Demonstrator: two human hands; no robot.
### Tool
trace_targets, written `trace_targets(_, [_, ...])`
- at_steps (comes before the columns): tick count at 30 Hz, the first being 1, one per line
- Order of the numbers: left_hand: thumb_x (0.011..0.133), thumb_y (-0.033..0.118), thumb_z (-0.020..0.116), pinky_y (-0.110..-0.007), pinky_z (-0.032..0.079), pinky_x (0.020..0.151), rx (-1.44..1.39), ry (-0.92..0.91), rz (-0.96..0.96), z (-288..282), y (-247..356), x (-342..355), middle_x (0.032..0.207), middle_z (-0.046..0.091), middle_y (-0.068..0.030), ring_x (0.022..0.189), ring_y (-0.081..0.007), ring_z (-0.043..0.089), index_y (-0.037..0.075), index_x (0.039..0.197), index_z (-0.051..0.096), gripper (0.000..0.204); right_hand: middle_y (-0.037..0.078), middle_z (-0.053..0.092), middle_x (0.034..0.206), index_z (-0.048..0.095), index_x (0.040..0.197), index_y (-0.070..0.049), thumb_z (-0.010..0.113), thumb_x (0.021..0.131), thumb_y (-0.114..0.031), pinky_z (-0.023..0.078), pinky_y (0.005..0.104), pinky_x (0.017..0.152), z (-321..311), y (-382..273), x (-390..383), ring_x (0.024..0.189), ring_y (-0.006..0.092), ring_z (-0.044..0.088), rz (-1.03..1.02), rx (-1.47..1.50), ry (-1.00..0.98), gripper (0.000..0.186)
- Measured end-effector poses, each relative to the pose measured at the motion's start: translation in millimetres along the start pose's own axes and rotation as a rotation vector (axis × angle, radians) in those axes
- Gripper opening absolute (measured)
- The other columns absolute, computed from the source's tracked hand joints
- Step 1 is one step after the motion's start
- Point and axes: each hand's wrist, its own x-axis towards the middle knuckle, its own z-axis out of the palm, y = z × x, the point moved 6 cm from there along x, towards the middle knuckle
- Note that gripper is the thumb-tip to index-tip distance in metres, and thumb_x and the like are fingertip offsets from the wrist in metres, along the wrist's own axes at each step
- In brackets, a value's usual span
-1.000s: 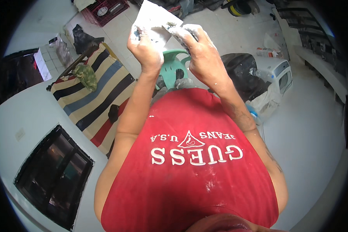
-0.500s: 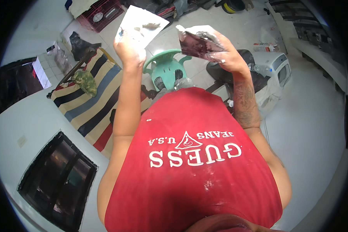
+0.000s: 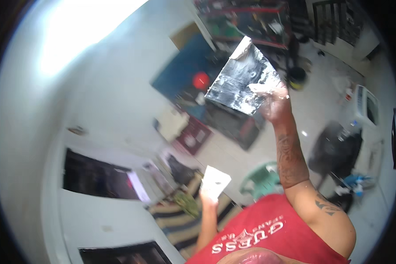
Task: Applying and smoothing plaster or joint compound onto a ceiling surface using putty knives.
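Observation:
My right hand [image 3: 275, 105] is raised high, gripping a dark square spreader plate [image 3: 242, 81] by one corner. White paste is smeared over the plate's face, with a thick strip along its upper edge. Paste also coats the fingers and thumb of that hand. Lower and farther left, my left hand [image 3: 208, 199] holds a white flat board [image 3: 217, 180]. A small dark mark shows on the board, too blurred to make out. The two hands are well apart.
A green plastic chair [image 3: 260, 180] stands below my right forearm. Behind the plate are a red-framed glass tank [image 3: 251, 26] and a blue panel [image 3: 185, 66]. A striped cloth [image 3: 180, 231] lies near my left arm. A white wall [image 3: 97, 101] rises at left.
My right hand has lifted the plate up and turned its paste-smeared face into view. My left hand with the board now sits lower in view. The whole view has swung toward the left wall.

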Motion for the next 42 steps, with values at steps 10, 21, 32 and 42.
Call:
trace_targets(10, [0.079, 0.008, 0.036, -0.034, 0.047, 0.071, -0.079, 0.069, 0.126, -54, 38, 4, 0.088, 0.054, -0.0129, 0.078, -0.0231, 0.055, -0.003, 0.097, 0.046, 0.023, 0.009, 0.056, 0.084, 0.058, 0.078, -0.002, 0.057, 0.065, -0.002, 0.041, 0.0256, 0.075, 48, -37, 119, 0.083, 0.016, 0.05, 0.309, 0.673, 0.317, 0.013])
trace_targets(21, [0.076, 0.006, 0.037, -0.036, 0.046, 0.069, -0.11, 0.042, 0.077, -39, 24, 32, 0.09, 0.052, -0.0145, 0.079, -0.0255, 0.053, -0.004, 0.098, 0.043, 0.025, 0.009, 0.047, 0.081, 0.05, 0.083, 0.0, 0.053, 0.065, -0.008, 0.035, 0.0305, 0.063, 85, -42, 180, 0.072, 0.0192, 0.043, 0.528, 1.14, 0.394, 0.02])
trace_targets(32, [0.078, 0.006, 0.037, -0.034, 0.047, 0.068, -0.06, -0.006, 0.012, 11, 18, 21, 0.085, 0.053, -0.011, 0.074, -0.0223, 0.054, -0.003, 0.095, 0.045, 0.021, 0.012, 0.043, 0.092, 0.045, 0.095, 0.0, 0.047, 0.068, -0.009, 0.042, 0.0426, 0.065, 80, -46, 214, 0.08, 0.0268, 0.045, 0.444, 1.184, 0.326, 0.028])
trace_targets(42, [0.074, 0.005, 0.037, -0.033, 0.047, 0.066, -0.165, -0.026, 0.001, 10, 7, 24, 0.083, 0.052, -0.0107, 0.073, -0.0219, 0.054, -0.002, 0.094, 0.046, 0.022, 0.011, 0.042, 0.095, 0.042, 0.098, -0.003, 0.042, 0.072, -0.005, 0.042, 0.052, 0.071, 107, -28, 238, 0.087, 0.0272, 0.045, 0.498, 1.193, 0.341, 0.026])
